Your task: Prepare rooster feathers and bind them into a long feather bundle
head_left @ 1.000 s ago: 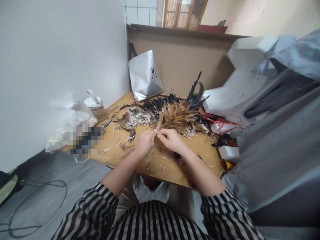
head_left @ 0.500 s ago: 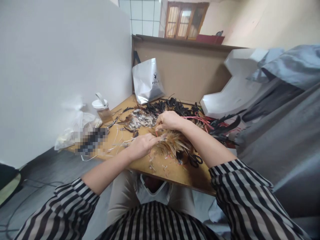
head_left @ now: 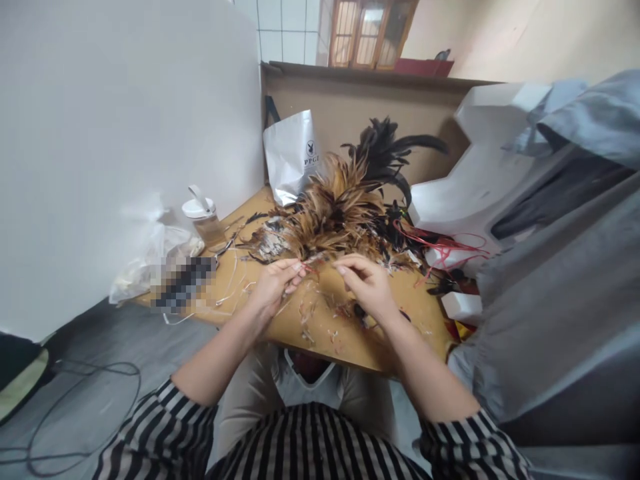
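Observation:
A large bundle of brown feathers (head_left: 333,203) with long black feathers (head_left: 380,150) at its far end stands up from the table. My left hand (head_left: 280,283) pinches the near end of this bundle, where some red string shows. Just right of it, my right hand (head_left: 367,283) has thumb and forefinger pressed together near the bundle's base; whatever is between them is too small to make out. Greyish-brown feathers (head_left: 273,241) lie behind my left hand. Red strings (head_left: 453,250) are heaped at the table's right side.
The wooden table (head_left: 280,330) carries scraps near its front edge. A silver bag (head_left: 294,157) stands at the back. On the left are a jar with a white lid (head_left: 203,217) and a plastic bag (head_left: 150,260). Grey cloth (head_left: 560,300) hangs at the right.
The feather bundle has swung upright, its tips now pointing away. My left hand has drawn slightly left and turned. My right hand has moved right and nearer, off the top of the bundle.

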A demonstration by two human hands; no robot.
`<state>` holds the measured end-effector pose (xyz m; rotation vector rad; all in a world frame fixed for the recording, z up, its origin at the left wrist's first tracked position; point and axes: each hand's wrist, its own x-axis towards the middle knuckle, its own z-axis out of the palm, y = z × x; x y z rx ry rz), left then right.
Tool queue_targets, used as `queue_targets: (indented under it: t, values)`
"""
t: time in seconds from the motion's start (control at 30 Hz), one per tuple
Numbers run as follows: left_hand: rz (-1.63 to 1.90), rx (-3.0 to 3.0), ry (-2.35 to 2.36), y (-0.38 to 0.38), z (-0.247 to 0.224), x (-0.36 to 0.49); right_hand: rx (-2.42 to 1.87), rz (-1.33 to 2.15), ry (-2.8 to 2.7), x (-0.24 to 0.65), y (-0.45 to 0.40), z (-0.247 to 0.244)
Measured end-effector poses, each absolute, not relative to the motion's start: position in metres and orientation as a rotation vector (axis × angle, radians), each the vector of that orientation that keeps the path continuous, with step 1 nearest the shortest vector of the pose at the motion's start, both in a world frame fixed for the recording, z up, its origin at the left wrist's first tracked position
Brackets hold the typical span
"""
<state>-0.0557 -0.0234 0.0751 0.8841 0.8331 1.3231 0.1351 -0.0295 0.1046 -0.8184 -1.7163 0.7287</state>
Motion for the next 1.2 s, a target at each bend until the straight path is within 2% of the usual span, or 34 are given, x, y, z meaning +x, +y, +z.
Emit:
queue_targets:
  t: [0.17,0.37,0.6,0.9,1.2]
  values:
    - [1.260,0.806,0.737,-0.029,0.068,-0.034,-0.924,1.077,-1.656,0.112,-0.011,0.061]
    - [1.355,0.816,0.821,-0.030,0.057,-0.029,-0.975,0.988,-1.716,0.110,-0.010,0.056]
    - [1.529,0.865,1.044,-0.029,0.029,-0.020,-1.006,1.078,-1.514,0.099,-0.015,0.040]
    - [1.738,0.928,1.117,-0.020,0.024,-0.016,-1.073,0.853,-1.537,0.085,-0.014,0.039]
    - [1.870,1.297,1.309,-0.027,0.027,-0.004,-1.115,1.083,-1.273,0.082,-0.001,0.040]
